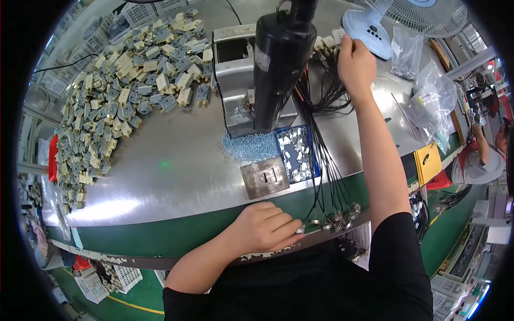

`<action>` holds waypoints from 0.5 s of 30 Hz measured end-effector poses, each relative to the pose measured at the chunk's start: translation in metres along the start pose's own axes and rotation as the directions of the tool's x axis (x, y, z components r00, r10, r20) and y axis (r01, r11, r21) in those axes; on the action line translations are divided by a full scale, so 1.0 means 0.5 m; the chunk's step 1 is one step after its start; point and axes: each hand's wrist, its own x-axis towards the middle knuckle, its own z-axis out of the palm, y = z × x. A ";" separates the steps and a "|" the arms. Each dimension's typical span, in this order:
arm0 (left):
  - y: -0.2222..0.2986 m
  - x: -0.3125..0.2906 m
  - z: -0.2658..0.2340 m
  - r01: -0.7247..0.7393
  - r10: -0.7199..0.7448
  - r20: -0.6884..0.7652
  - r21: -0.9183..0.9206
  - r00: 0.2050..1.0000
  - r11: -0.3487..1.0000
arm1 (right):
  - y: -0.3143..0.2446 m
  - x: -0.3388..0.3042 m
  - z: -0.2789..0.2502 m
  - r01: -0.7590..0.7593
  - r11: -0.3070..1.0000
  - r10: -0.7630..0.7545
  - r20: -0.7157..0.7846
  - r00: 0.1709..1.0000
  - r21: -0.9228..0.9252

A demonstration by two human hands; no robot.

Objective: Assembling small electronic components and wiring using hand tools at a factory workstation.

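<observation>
My left hand (267,229) is closed at the front edge of the bench, with a small silvery metal piece (300,230) at its fingertips. Just right of it hang several round metal ends (337,220) of long black wires (323,160). My right hand (357,67) reaches far across the bench, thumb and fingers bent together against a cream plastic block (338,35). More such blocks sit in a row beside it, and a bundle of black wires (326,96) trails from them. What lies deeper inside either hand is hidden.
A black press column (276,75) rises from a grey machine in the middle. Around its foot are light-blue small parts (249,147), a blue tray (286,160) and a metal plate (265,178). A heap of grey-and-cream switch-like blocks (134,80) covers the left. A fan (369,29) stands back right.
</observation>
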 end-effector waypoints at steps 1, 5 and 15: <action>0.000 0.001 -0.001 0.003 -0.003 0.003 0.006 1.000 1.000 | 0.005 0.002 -0.007 0.148 0.982 -0.156 -0.061 0.986 -0.114; -0.001 -0.003 -0.001 0.032 -0.032 0.025 -0.001 0.999 0.999 | -0.040 -0.025 -0.092 0.174 0.972 -0.161 -0.094 0.983 0.159; 0.020 0.000 0.029 0.170 -0.164 0.072 -0.084 0.984 0.982 | -0.065 -0.245 -0.348 0.086 0.880 -0.476 0.865 0.157 0.468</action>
